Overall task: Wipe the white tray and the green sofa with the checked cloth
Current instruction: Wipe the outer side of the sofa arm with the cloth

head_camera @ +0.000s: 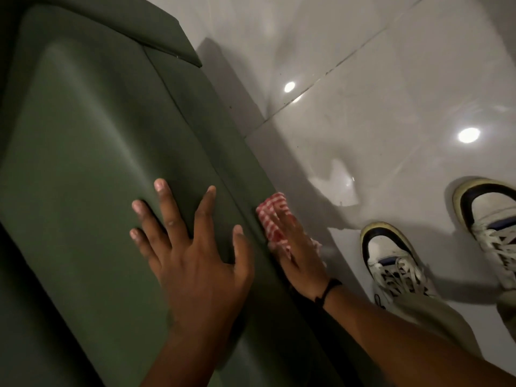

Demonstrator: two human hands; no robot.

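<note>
checked cloth [275,219] | under right hand [300,252] fingers | against green sofa [92,163] front

green sofa [83,169], red-white checked cloth [272,216]

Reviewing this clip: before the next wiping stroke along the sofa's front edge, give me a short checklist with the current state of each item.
1. Checked cloth under the right hand: ok, the hand presses it against the sofa's front edge.
2. Left hand bracing: ok, fingers spread flat on the green sofa cushion.
3. Left hand out of the cloth's way: ok, it sits beside the cloth, not on it.
4. Front edge ahead of the cloth free of objects: ok, nothing lies along it.
5. Shoes off the sofa: ok, both stand on the tiled floor.
6. White tray wiped: cannot tell, no tray in view.
</note>
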